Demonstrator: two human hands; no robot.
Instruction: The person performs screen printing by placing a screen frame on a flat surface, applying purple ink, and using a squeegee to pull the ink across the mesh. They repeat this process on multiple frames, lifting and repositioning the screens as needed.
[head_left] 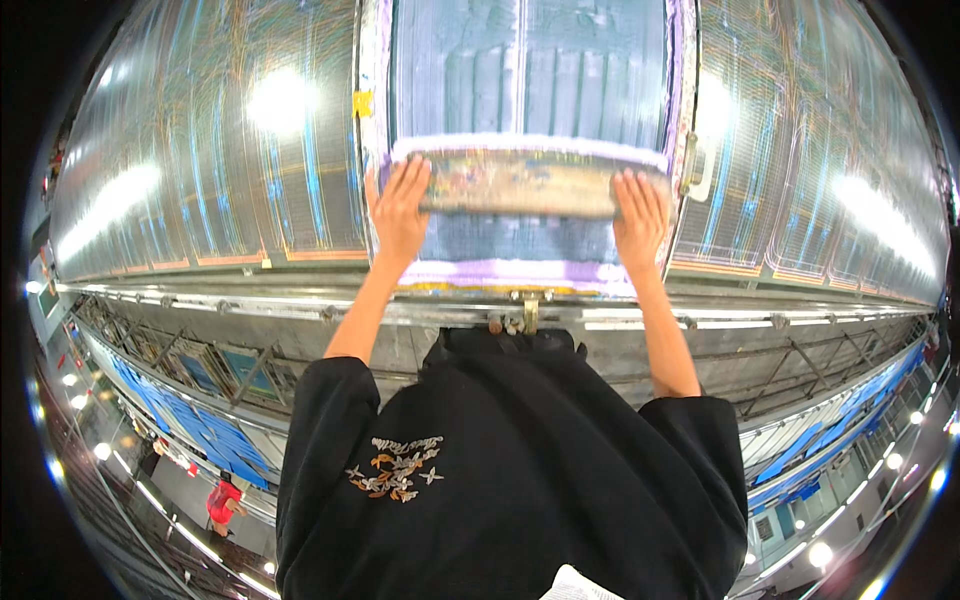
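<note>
1. Left hand [398, 215]: at the board's 9 o'clock end, fingers bent over it, little finger splayed toward the frame's left rim. Gripping; thumb not clearly seen.
2. Right hand [640, 215]: at the 3 o'clock end, fingers close together over the top. Gripping; thumb can't be made out.
3. Board [520, 185]: long, flat, wood-coloured, paint-smeared, motion-blurred. Lies crosswise between both hands, 9 to 3 o'clock, over the lower part of the mesh as seen.
4. Paste line [540, 145]: whitish-lavender, wet-looking, along the board's 12 o'clock edge.
5. Mesh [460, 80]: blue-grey, streaky, pale line running lengthwise. Long open run at 12 o'clock of the board, short strip at 6.
6. Frame [682, 90]: straight-sided, smeared white and purple. Side rims sit just beside each hand, so little sideways room; near rim at 6 o'clock, between the forearms.
7. Yellow patch [362, 104] on the left rim, about 10 o'clock of the board; pale handle-like piece [703, 170] outside the right rim, 3 o'clock.
8. Table [200, 200]: glossy, finely lined, strong light glare; spreads out at 9 and 3 o'clock.
9. Metal rail [250, 303]: along the table's near edge, 6 o'clock side, just in front of the wearer's body.
10. Black shirt [560, 450]: cloth, at 6 o'clock, embroidered motif on the chest.
11. Blue sheets [190, 415] on racking, 7 to 8 o'clock; person in red [222, 503] well apart, 7 o'clock.
</note>
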